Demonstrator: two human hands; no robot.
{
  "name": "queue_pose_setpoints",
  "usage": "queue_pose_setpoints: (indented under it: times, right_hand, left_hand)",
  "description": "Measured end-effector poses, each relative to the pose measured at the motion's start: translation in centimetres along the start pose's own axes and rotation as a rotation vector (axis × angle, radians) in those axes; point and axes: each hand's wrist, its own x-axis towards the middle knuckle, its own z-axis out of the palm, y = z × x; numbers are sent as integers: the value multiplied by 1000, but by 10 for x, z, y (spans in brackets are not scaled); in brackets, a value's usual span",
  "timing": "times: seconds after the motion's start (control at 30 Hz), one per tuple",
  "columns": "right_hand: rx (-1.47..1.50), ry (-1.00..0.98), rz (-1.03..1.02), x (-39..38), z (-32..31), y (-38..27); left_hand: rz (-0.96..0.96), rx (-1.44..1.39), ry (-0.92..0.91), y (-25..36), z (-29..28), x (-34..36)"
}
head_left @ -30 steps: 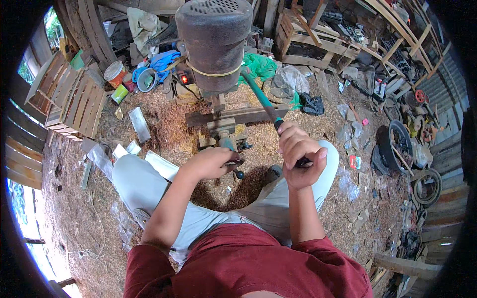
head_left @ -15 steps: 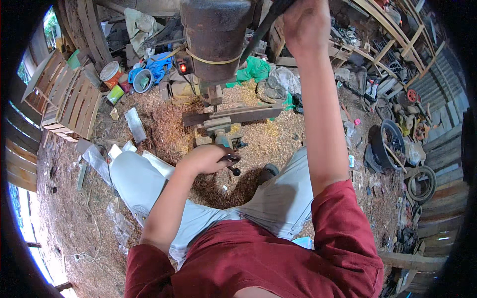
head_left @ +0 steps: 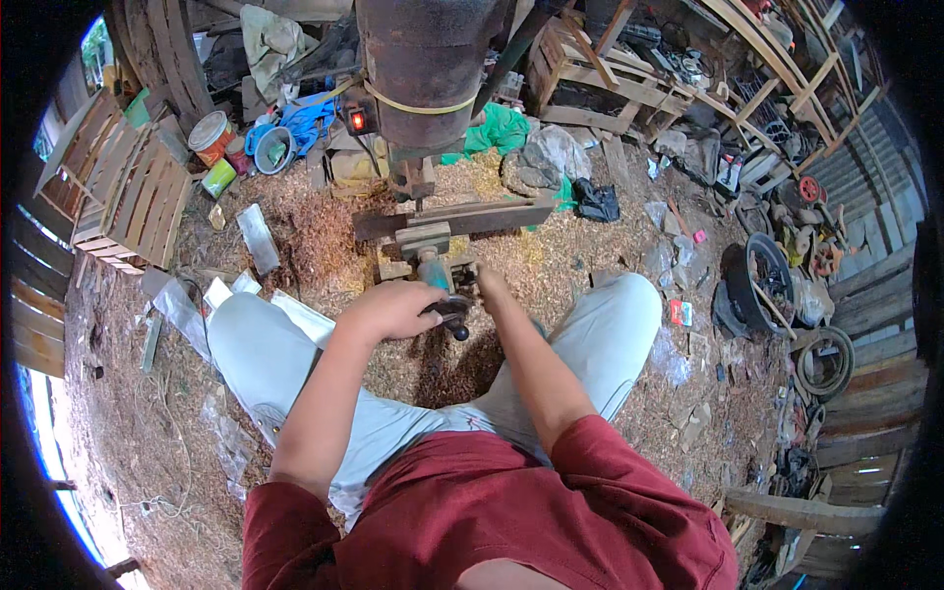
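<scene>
Seated on sawdust-covered floor [head_left: 324, 236], legs in pale trousers spread either side of a small vise [head_left: 430, 258]. Left hand [head_left: 393, 308] curled over the vise's dark handle with a round knob [head_left: 454, 317], fingers wrapped, gripping it. Right hand [head_left: 489, 288] reaching in just beside the vise on its right side, touching it; fingers mostly hidden behind the wrist, cannot tell whether closed or spread. Teal-grey piece [head_left: 433, 272] sitting in the vise, directly between the two hands. Vise mounted under a flat wooden plank [head_left: 454, 218] lying crosswise, below a rusty dark machine drum [head_left: 430, 61] with a yellow band and a lit red switch [head_left: 357, 120] on its left side. Green cloth [head_left: 500, 128] behind the drum to the right. Wooden pallet crate [head_left: 123, 192] far left, paint can [head_left: 209, 133] and blue bucket [head_left: 272, 152] near it. Flat grey slab [head_left: 258, 238] on the sawdust left of the plank. Tyres and scrap [head_left: 762, 285] piled far right. Red shirt at bottom edge.
</scene>
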Motion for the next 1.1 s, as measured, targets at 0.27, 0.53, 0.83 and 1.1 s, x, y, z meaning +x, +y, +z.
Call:
queue_pose_setpoints:
  times: [0.27,0.53,0.83,1.1]
  right_hand:
    - [737,-275,305,2,23,42]
    - [286,187,-185,33,23,70]
    - [-154,513,-588,-2,40,55]
    - [828,-234,105,30,42,79]
  left_hand:
    - [-33,-38,-16,-4,-4,-5]
    - [16,-27,-26,-9,9,7]
    - [-20,-9,-18,-8,4,6]
    - [-44,-13,-20,-9,10,3]
